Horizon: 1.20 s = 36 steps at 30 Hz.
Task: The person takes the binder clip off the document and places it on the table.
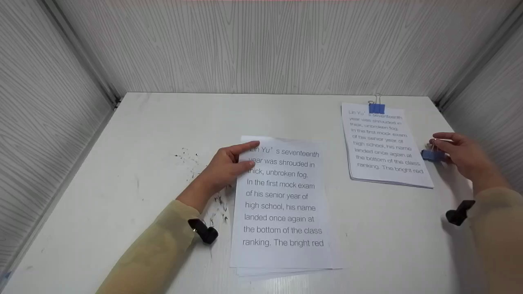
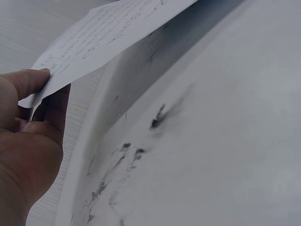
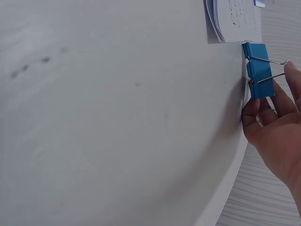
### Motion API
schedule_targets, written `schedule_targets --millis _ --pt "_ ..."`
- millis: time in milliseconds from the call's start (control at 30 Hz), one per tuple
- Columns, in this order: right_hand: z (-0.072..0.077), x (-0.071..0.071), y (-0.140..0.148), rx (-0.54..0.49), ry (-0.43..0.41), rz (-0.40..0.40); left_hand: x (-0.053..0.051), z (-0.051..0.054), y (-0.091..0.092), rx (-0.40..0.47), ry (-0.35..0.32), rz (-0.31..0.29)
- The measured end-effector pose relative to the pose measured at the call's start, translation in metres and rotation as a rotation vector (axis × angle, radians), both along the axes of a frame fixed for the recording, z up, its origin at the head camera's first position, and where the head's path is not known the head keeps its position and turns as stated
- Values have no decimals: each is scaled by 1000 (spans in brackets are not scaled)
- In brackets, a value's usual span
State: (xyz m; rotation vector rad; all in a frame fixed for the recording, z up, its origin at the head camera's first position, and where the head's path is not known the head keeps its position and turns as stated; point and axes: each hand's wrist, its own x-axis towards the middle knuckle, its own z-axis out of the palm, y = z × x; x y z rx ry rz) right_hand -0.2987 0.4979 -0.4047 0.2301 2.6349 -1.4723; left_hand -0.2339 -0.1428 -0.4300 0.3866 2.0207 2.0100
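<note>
My left hand (image 1: 222, 167) pinches the upper left edge of a loose printed paper stack (image 1: 282, 204); in the left wrist view the thumb lies on top of the paper (image 2: 103, 42) and the fingers are beneath it. My right hand (image 1: 470, 157) holds a blue binder clip (image 1: 433, 155) by its wire handles, just right of a second stack. The right wrist view shows the clip (image 3: 260, 70) with the thumb at the handles and curled fingers behind it. Nothing is between the clip's jaws.
A second printed stack (image 1: 382, 151) lies at the back right with a blue binder clip (image 1: 376, 108) on its top edge. Dark marks (image 1: 220, 204) spot the white table (image 1: 135, 171). Grey wood-patterned panels (image 1: 261, 49) stand behind and at both sides.
</note>
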Motion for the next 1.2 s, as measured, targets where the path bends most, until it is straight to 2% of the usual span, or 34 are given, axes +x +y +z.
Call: schedule_targets --millis 133,433,533,733,967,1200 --pt "-1 -1 -2 52 -1 -10 0 -2 0 -3 7 4" --pt "3 -2 -5 50 -23 -60 -3 -4 -2 -24 9 13" --pt "7 -3 -11 59 22 -81 -5 -5 -6 -28 7 28" --pt "18 -7 -33 78 152 -68 -11 -7 -13 -40 21 61" --pt "34 -9 -64 93 208 -55 -16 -8 -15 -81 30 81" --pt "43 -6 -94 125 265 -19 -20 -7 -14 -149 59 89"
